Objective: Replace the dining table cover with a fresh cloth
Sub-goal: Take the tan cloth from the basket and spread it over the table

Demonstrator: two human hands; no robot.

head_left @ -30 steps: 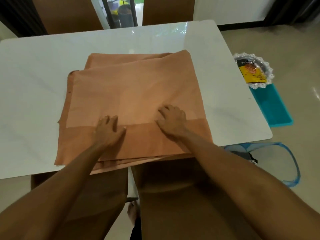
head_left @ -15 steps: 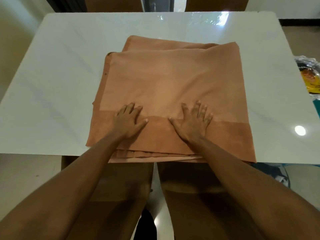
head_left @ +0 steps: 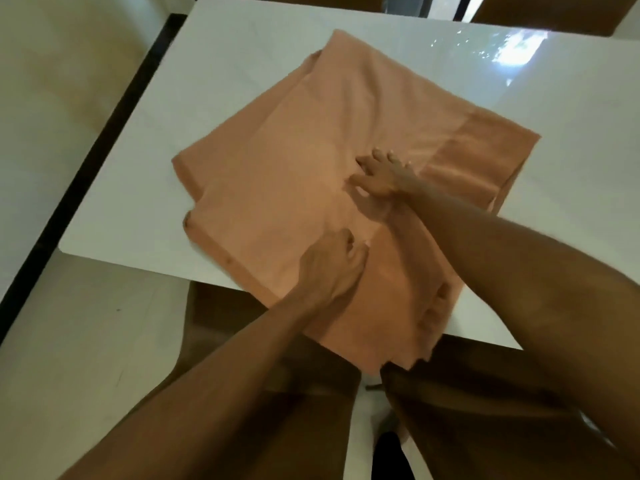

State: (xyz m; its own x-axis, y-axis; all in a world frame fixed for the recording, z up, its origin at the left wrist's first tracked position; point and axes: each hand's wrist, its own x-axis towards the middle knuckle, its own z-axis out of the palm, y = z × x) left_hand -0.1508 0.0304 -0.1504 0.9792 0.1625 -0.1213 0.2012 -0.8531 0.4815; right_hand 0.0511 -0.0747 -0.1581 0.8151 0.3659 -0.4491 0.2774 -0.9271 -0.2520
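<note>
Left hand [head_left: 332, 265] now pinching, right hand [head_left: 384, 174] pressing folded peach cloth [head_left: 294, 150].

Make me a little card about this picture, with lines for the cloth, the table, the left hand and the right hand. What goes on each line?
Cloth: peach-orange cloth, folded in layers, with a darker band along one side
Place: on the white table, its near part hanging over the table's edge
Left hand: the left hand is on the cloth by the band, fingers curled; whether it grips cannot be told
Right hand: the right hand is farther in, fingers spread flat on the cloth
Job so far: cloth not yet spread out
</note>
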